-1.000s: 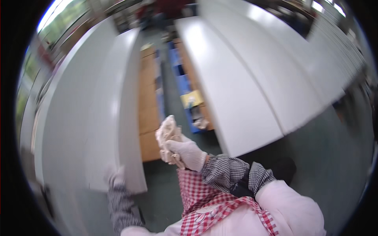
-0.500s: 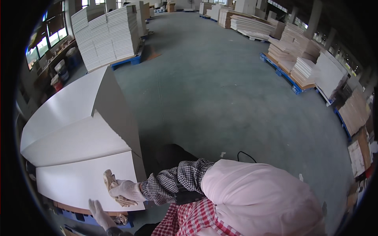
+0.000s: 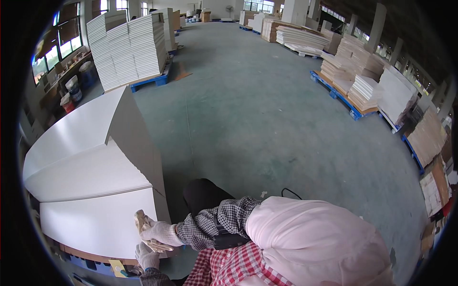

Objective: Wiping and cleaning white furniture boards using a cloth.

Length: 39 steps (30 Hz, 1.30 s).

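My right hand (image 3: 160,232), in a white knit glove, is closed on a crumpled beige cloth (image 3: 141,220) near the right edge of a white panel (image 3: 90,224). Parts of the cloth stick out on both sides of the glove. Just below it, my left hand (image 3: 147,257), also gloved, lies against the panel's near right corner, its fingers stretched toward the cloth. The panel is the top of a low stack. Behind it rises a taller stack of white panels (image 3: 71,128), with a rough-edged step in front.
A blue pallet (image 3: 90,266) carries the near stack, and a yellow flat piece (image 3: 117,268) shows beside it. Farther off on the left stands a tall panel stack (image 3: 126,50) on a pallet. More loaded pallets (image 3: 343,97) line the right side of the green floor (image 3: 238,119).
My left hand has moved right, from over the panel's near edge to right beside my right hand. The cloth has shifted slightly right and down with my right hand. The yellow piece now shows.
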### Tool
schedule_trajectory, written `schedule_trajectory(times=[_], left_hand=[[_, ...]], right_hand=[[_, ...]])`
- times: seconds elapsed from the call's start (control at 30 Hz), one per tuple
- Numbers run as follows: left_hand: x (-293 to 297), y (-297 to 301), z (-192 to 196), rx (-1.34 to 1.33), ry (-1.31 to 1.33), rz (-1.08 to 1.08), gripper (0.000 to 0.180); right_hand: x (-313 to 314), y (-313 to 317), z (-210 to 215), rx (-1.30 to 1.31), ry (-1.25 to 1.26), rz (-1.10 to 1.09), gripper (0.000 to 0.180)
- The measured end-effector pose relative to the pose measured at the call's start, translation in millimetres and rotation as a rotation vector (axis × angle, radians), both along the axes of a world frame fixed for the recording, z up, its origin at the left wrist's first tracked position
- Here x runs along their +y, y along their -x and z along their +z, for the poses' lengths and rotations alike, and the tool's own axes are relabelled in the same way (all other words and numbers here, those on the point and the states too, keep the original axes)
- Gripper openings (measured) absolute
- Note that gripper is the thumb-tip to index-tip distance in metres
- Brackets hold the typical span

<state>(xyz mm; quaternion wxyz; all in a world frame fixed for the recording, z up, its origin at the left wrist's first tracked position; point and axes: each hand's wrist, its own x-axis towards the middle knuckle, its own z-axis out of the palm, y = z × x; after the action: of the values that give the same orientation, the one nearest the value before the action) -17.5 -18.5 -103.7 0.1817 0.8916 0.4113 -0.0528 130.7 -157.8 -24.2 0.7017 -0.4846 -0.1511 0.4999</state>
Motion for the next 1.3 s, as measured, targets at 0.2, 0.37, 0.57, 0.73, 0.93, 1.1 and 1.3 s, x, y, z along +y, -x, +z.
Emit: schedule_trajectory(times=[0.2,0.37,0.57,0.73,0.93,1.1,1.3], left_hand=[[1,18,-4,-0.051,-0.012,0.016,0.087],[30,32,-26,-0.138,0.175,0.055,0.081],[26,41,-15,-0.358,0.289,0.183,0.075],[21,45,-1,-0.382,0.366,0.263,0.072],[18,50,4,-0.459,0.393,0.348,0.069],[55,62,-54,-0.602,0.453,0.401,0.062],[53,53,-58,-0.687,0.703,0.528,0.059]], right_hand=[[-3,7,-7,-0.126,0.064,0.117,0.049],[-4,6,6,0.042,0.111,0.262,0.038],[4,-35,71,-0.298,-0.009,0.356,0.029],[23,-112,116,-0.516,0.243,0.613,0.024],[34,-163,176,-0.674,0.391,0.864,0.024],[-19,-183,243,-1.151,0.424,0.783,0.037],[-102,-191,234,-0.859,0.309,0.632,0.038]])
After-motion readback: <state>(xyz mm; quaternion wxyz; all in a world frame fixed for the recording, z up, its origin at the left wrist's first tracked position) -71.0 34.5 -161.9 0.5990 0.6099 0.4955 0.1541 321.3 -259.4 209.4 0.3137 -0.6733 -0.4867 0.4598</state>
